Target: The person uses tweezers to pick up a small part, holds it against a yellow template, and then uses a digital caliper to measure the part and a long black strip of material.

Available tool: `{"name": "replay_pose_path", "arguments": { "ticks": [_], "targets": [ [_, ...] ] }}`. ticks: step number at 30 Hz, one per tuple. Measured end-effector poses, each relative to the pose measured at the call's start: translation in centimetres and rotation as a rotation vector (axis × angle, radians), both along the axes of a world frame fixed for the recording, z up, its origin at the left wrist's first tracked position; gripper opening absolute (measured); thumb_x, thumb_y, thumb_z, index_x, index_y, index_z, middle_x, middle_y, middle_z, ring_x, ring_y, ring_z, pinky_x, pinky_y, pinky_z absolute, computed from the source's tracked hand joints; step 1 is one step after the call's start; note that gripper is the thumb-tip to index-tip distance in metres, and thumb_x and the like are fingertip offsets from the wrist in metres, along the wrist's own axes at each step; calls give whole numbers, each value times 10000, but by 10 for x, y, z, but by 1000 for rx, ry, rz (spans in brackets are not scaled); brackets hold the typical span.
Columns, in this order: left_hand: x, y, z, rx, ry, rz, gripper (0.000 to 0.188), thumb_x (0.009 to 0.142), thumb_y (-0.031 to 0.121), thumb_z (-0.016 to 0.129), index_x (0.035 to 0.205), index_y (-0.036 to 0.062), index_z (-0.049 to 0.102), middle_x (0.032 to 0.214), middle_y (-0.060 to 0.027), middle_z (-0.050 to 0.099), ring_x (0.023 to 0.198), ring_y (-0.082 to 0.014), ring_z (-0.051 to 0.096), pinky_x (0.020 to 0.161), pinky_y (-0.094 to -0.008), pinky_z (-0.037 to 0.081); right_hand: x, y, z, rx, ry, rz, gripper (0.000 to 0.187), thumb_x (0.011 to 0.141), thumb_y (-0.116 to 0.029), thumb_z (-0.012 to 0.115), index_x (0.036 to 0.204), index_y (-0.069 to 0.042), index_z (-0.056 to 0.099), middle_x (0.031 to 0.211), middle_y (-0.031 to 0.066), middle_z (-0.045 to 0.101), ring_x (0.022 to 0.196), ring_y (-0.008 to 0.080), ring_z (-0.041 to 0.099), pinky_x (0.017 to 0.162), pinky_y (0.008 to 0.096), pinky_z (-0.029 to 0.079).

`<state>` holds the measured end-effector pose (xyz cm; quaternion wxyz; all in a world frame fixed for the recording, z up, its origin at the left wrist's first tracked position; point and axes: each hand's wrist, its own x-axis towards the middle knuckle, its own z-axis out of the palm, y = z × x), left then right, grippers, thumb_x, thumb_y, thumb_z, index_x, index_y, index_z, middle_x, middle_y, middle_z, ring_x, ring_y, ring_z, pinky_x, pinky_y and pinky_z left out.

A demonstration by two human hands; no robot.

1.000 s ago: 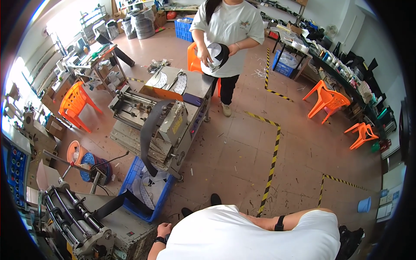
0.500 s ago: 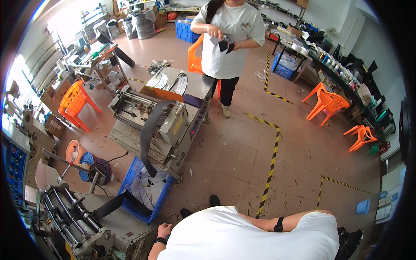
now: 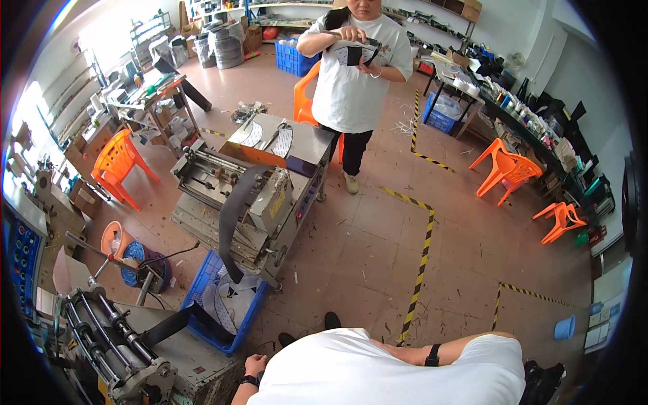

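I have the left hand [image 3: 256,365] low in view, just beside the grey cabinet [image 3: 202,370] of the roller machine [image 3: 111,337]; its fingers look bent, but I cannot tell whether they pinch anything or touch the metal. Near that hand, farther out, the blue plastic crate [image 3: 248,325] holds white cut pieces [image 3: 227,309], and a dark strip [image 3: 169,329] reaches into it from the machine. The right hand is hidden behind the white shirt [image 3: 385,371], so I cannot tell its state. Well apart, a co-worker [image 3: 347,104] holds a black-and-white piece [image 3: 353,56].
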<state>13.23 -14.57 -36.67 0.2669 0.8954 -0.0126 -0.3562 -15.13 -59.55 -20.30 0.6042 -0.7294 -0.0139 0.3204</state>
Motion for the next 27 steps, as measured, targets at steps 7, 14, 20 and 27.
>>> {"name": "replay_pose_path", "arguments": {
  "ticks": [7, 14, 20, 27],
  "targets": [
    [1, -2, -2, 24, 12, 10, 364, 827, 364, 702, 978, 38, 759, 973, -183, 731, 943, -326, 703, 856, -388, 543, 3, -1, 9, -28, 0, 21, 1035, 947, -407, 622, 1547, -196, -194, 1622, 219, -33, 1516, 320, 77, 1231, 428, 151],
    [-5, -1, 1, 41, 32, 31, 382, 816, 385, 707, 978, 43, 762, 979, -183, 732, 944, -325, 704, 853, -385, 544, 7, 4, 6, 112, 27, -83, 1039, 893, -625, 589, 1578, -242, -92, 1652, 92, -39, 1525, 249, 31, 1234, 428, 92],
    [-8, -4, 4, 42, 19, 48, 376, 821, 376, 701, 976, 38, 761, 967, -183, 733, 940, -324, 706, 850, -387, 545, 12, -1, 33, 31, -25, 2, 939, 986, -488, 520, 1557, -185, -160, 1631, 178, 13, 1519, 294, 77, 1229, 423, 137],
    [-15, -7, 20, 15, 37, 101, 358, 822, 353, 696, 970, 34, 760, 949, -181, 735, 920, -321, 710, 841, -384, 547, 27, -4, 64, 49, 86, -16, 983, 961, -532, 539, 1558, -165, -150, 1627, 193, 22, 1518, 302, 72, 1228, 424, 137]
  ]
}}
